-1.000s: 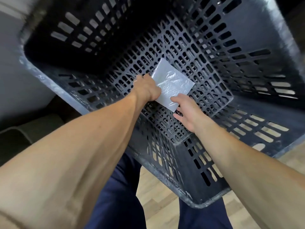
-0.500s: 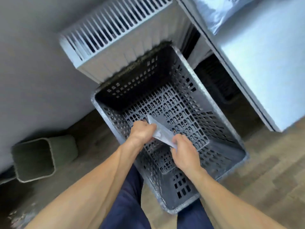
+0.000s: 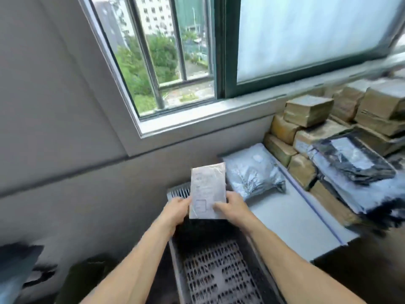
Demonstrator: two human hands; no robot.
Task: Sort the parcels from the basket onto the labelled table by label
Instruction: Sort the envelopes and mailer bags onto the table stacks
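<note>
Up out of the basket (image 3: 219,270) has come the small grey parcel (image 3: 207,187), which half a second ago was only just leaving the slotted floor. The head has lifted as well, so the window and the sorting surface now fill the view.

To the right of the basket lies the white tabletop (image 3: 285,227). A blue tape line (image 3: 328,227) crosses it, probably to divide one label's zone from the next, though no zone label can be read. The basket sits low between the forearms, and the stretch of its floor in view holds nothing. Its near end is out of frame.

Brown boxes (image 3: 309,110) are stacked along the far right under the sill, with a black poly bag (image 3: 355,163) lying over the nearer ones. A silver poly bag (image 3: 252,174) lies flat on the near-left zone, just beside the raised parcel.

That parcel is upright in the air above the basket's far end, in front of the radiator (image 3: 178,191). Its printed face is turned to the camera, apparently so the label can be checked before a zone is chosen, but the print is too blurred to read. The left grip (image 3: 175,210) is clamped on its lower left edge. The right grip (image 3: 234,207) is clamped on the lower right corner, thumb across the front. Holding both corners likely keeps the thin film flat.
</note>
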